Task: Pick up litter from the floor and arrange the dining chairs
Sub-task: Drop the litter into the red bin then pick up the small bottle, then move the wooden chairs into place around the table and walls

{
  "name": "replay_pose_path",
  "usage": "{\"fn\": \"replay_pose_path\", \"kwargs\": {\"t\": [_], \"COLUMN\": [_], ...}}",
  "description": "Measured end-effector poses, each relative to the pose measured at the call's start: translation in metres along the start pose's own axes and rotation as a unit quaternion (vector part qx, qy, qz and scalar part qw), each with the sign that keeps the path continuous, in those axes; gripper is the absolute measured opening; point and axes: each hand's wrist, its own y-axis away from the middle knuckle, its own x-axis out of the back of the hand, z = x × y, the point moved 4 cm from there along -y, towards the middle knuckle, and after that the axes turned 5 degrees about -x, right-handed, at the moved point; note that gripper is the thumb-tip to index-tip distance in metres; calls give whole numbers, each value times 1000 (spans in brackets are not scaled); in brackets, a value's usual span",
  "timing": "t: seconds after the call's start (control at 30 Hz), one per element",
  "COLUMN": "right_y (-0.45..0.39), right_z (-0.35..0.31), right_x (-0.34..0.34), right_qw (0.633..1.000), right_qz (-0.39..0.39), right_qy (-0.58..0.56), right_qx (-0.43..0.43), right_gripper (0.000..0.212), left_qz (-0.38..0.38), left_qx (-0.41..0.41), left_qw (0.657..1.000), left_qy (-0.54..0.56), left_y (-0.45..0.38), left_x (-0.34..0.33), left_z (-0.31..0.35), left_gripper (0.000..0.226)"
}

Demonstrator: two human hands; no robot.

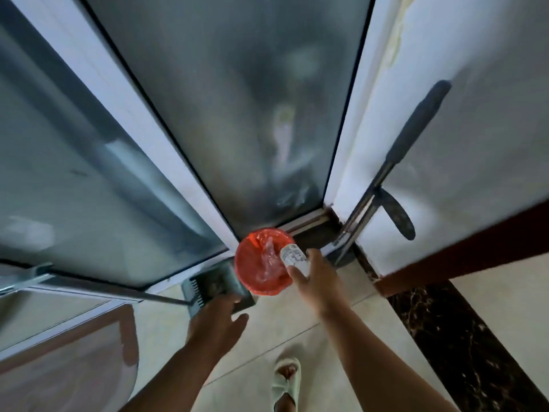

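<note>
Right hand [316, 281] is closed around a small white cylindrical container [294, 257] with dark printing on it, thumb and fingers wrapped round its lower part, and holds it over the right edge of a red-lined waste bin [261, 263]. Whether the container is a bottle or a cup cannot be told. Left hand [218, 322] is empty, fingers loosely spread and slightly curled, hovering low beside the bin's near-left side without touching it.

Inside the bin's red plastic liner lies a crumpled piece of clear plastic [270, 260]. The bin stands on the floor in the corner where the frosted glass sliding doors [237, 114] meet the white wall [475, 144]. Just left of the bin, against the door track, a grey dustpan [212, 285] with a comb-toothed edge rests on the pale floor tiles [282, 331], its long handle running off to the left. To the right of the bin, a broom or mop with a metal shaft and dark grip [416, 126] leans against the wall. A dark marbled strip [445, 337] borders the tiles along the wall's red-brown skirting. One foot in a pale green slipper [286, 385] stands on the tiles between the forearms.
</note>
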Motion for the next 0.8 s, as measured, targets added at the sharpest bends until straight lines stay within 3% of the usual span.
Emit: {"fn": "replay_pose_path", "kwargs": {"t": [0.17, 0.37, 0.6, 0.8], "right_y": [-26, 5, 73, 171], "right_z": [-23, 25, 88, 139], "right_x": [-11, 8, 48, 68], "right_qw": [999, 998, 986, 961], "right_qz": [-27, -27, 44, 139], "right_qy": [18, 25, -37, -84], "right_qx": [4, -44, -155, -224], "right_gripper": [52, 43, 35, 30], "left_qz": [-10, -67, -142, -204], "left_qx": [11, -44, -173, -323], "left_qw": [1000, 995, 969, 907], "left_qy": [9, -58, -101, -176], "left_y": [-30, -41, -32, 13], "left_x": [11, -2, -25, -49], "left_z": [-22, -3, 59, 129], "left_gripper": [37, 37, 31, 38]}}
